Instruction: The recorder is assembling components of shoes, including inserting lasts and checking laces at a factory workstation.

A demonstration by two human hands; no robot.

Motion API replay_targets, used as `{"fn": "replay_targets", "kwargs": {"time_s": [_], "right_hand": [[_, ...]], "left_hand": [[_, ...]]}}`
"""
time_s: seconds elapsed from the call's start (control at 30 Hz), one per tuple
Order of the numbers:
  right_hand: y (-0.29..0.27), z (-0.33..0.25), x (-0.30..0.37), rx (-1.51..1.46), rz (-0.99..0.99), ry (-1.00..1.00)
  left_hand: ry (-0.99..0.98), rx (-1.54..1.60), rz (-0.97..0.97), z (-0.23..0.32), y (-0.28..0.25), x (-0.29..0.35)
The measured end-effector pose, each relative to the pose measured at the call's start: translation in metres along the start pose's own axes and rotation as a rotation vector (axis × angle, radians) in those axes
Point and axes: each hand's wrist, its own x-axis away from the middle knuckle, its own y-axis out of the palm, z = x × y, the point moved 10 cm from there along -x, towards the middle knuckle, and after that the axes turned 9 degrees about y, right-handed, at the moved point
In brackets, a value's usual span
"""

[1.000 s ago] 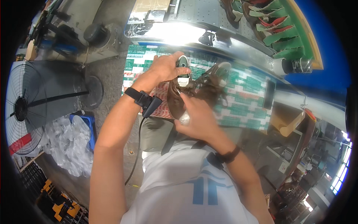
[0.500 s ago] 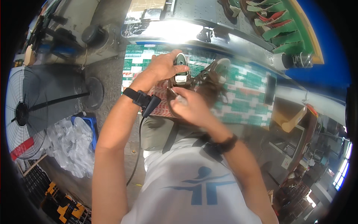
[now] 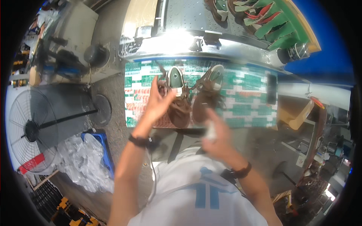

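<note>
Two brown shoes with green insoles lie side by side on a table wrapped in green, white and red printed sheeting, their heels away from me. At the left shoe [image 3: 175,81], my left hand [image 3: 156,103] is open, thumb and fingers apart, with the thumb close to the pale label inside. The right shoe [image 3: 214,79] sits just beside it, its laces loose. My right hand [image 3: 220,139], smeared by motion, is off the table's near edge below the right shoe. Its fingers are closed around a small whitish thing [image 3: 211,130], too blurred to name.
Beyond the table runs a metal conveyor [image 3: 184,22] carrying more shoes and a green rack [image 3: 277,28]. A dark flat object [image 3: 271,89] lies at the table's right end. On the left stand a floor fan [image 3: 32,130] and a blue crate [image 3: 107,154] with clear plastic bags.
My left hand has loosened from the left shoe's heel and drawn back toward me. My right hand has moved away from that shoe, to the right and nearer my body.
</note>
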Motion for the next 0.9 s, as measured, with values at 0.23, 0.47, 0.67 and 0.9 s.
{"fn": "replay_targets", "kwargs": {"time_s": [0.23, 0.47, 0.67, 0.9], "right_hand": [[-0.078, 0.179, 0.001, 0.243, 0.425, 0.383], [-0.088, 0.174, -0.025, 0.347, 0.434, 0.249], [-0.092, 0.173, -0.028, 0.343, 0.458, 0.227], [-0.088, 0.185, -0.022, 0.391, 0.440, 0.226]], "left_hand": [[0.116, -0.413, 0.165, 0.045, 0.046, 0.037], [-0.341, 0.579, -0.021, 0.028, 0.012, 0.025], [0.030, 0.487, 0.183, 0.145, -0.053, -0.144], [-0.138, 0.565, 0.211, 0.104, -0.067, -0.255]]}}
